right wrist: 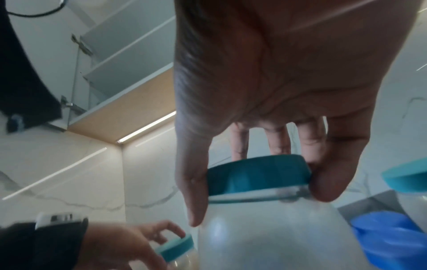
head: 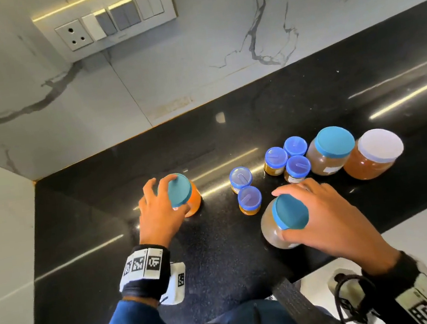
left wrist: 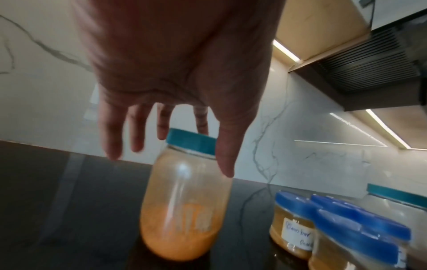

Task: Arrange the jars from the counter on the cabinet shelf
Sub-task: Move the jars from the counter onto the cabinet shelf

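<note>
Fingers and thumb of the right hand (head: 321, 218) curl round the teal lid of a brownish jar (head: 277, 231) that stands nearest the counter's front edge; the right wrist view shows the thumb down one side of the lid and a fingertip pressed against the other. Further left, the left hand (head: 159, 210) reaches over an orange jar (head: 193, 200) with a teal lid: in the head view the fingertips lie on the lid's rim, while the left wrist view shows the fingers spread and fairly straight around the lid, so whether they actually clasp it is unclear. Both jars stand on the black counter (head: 103, 204), well apart from each other. Between and behind them, five small jars with blue lids (head: 297, 168) stand in a loose cluster, two nearer and three further back. Just right of that cluster are a large brown jar with a teal lid (head: 329, 152) and, beside it, an amber jar with a white lid (head: 373, 154). Behind the counter rises a marble-patterned wall (head: 192, 55) carrying a switch panel (head: 107, 18). In the right wrist view an open cabinet with bare shelves (right wrist: 129, 54) hangs overhead.
</note>
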Tool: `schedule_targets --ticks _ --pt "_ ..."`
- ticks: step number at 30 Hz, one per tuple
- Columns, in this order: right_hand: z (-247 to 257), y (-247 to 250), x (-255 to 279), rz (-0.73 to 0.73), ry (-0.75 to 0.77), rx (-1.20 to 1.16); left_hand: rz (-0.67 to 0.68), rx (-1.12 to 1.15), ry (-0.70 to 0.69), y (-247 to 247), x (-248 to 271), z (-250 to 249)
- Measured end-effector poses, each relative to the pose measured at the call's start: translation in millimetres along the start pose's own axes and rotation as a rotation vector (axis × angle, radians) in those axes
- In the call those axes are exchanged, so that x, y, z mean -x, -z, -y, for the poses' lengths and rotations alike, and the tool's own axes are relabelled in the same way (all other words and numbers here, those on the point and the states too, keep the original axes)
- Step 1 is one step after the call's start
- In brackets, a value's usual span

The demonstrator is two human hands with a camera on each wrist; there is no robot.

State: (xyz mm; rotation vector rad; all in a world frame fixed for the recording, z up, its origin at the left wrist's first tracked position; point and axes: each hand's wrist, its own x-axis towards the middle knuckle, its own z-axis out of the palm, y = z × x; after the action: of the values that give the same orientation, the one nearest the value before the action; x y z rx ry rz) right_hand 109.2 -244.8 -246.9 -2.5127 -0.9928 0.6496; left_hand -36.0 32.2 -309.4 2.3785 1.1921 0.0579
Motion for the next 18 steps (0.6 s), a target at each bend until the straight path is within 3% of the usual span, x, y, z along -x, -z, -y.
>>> schedule_targets --ticks 5,11,14,18 --pt "20 23 2 -0.126 0.061 -0.109 -0.039 0.221 -0.055 -10 -1 7" --pt "41 54 -5 -0.207 0.126 -0.363 -0.201 0.341 -0.051 -20 13 -2" --pt "55 77 -10 -0.27 0.155 -0.411 -0.299 0.385 -0.09 -5 26 -14" --pt "77 118 -15 -0.331 0.208 -0.453 -0.47 0.441 -0.244 55 42 -35"
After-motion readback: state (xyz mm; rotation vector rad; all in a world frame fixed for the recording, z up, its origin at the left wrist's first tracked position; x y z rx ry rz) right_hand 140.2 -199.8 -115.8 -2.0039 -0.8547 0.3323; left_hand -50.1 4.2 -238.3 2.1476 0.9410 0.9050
